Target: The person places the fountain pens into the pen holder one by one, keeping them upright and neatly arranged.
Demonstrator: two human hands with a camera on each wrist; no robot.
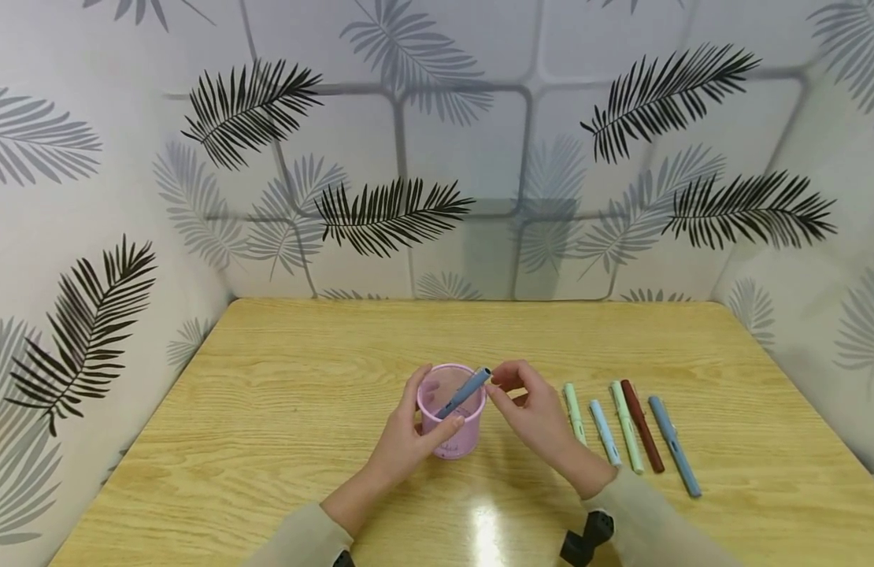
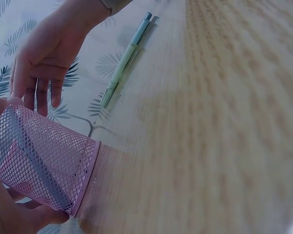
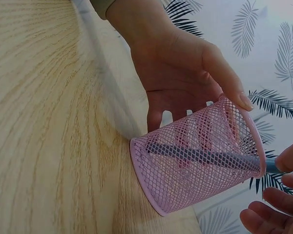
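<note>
My left hand [image 1: 401,437] grips a pink mesh pen cup [image 1: 457,449] around its side, the thumb near the front rim and the fingers behind the far side. The cup stands upright on the wooden table. A blue pen [image 1: 464,394] leans inside it, its lower end at the bottom and its upper end poking out over the right rim. Close by that upper end is my right hand [image 1: 532,405], with its thumb tip right at the pen in the right wrist view and the other fingers [image 3: 266,217] loosely bent, apart from the pen.
To the right of the cup, several pens lie roughly side by side: a light green pen [image 1: 575,413], a light blue pen [image 1: 605,433], another green pen [image 1: 626,425], a dark red pen [image 1: 642,425] and a blue pen [image 1: 674,445]. A leaf-patterned wall covering [image 1: 437,157] borders the table's back.
</note>
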